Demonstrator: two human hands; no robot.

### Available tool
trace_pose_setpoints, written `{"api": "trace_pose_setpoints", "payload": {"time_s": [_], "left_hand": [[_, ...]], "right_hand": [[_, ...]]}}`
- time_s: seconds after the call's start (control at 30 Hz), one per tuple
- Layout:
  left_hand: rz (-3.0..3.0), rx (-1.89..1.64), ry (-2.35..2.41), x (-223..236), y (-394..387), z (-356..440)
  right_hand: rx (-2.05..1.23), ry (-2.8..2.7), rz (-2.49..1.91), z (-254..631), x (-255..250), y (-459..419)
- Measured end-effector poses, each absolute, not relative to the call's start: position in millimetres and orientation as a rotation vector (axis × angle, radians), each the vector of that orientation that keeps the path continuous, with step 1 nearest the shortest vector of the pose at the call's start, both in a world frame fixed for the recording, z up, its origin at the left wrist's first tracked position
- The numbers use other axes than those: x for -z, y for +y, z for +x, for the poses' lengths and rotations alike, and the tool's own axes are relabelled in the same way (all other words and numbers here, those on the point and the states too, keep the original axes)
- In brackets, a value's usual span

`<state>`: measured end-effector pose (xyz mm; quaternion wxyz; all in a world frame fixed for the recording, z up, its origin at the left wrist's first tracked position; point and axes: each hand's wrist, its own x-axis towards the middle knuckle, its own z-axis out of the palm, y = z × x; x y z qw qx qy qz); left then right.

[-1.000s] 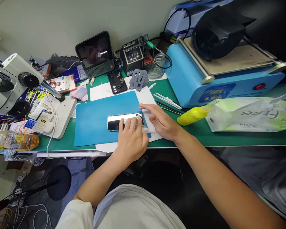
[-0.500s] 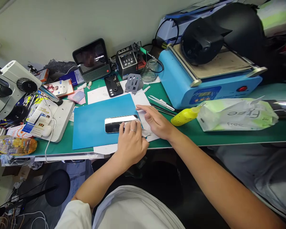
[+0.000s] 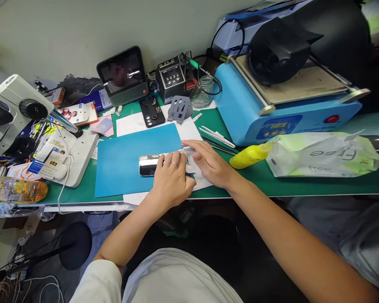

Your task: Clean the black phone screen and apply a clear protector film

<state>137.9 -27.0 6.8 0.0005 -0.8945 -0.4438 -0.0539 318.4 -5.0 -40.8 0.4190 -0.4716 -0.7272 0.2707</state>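
A phone (image 3: 148,165) with a shiny dark screen lies flat on a blue mat (image 3: 123,147). My left hand (image 3: 172,179), a ring on one finger, presses over the phone's right half with a crumpled white wipe (image 3: 189,168) under its fingers. Most of the wipe is hidden beneath that hand. Just right of the phone, my right hand (image 3: 213,164) rests at the mat's edge, fingers stretched out and holding nothing. White paper (image 3: 192,130) shows beneath the mat and near the right hand.
Beyond the mat lie a black phone case (image 3: 152,111) and a grey slotted stand (image 3: 179,108). Tweezers (image 3: 217,135), a yellow bottle (image 3: 249,156) and a wipes pack (image 3: 322,155) sit rightward, before a blue heating machine (image 3: 240,101). A microscope base (image 3: 82,155) stands left.
My left hand has slid slightly forward and covers more of the phone's screen. The right hand stays beside the phone. The whole view has shifted a little.
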Motion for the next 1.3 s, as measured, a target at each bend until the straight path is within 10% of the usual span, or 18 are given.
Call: {"api": "trace_pose_setpoints", "payload": {"time_s": [1.3], "left_hand": [[-2.753,0.185,-1.490,0.0,-44.0,99.3]], "right_hand": [[-0.570,-2.027,-1.059,323.1,44.5,-10.6]]}}
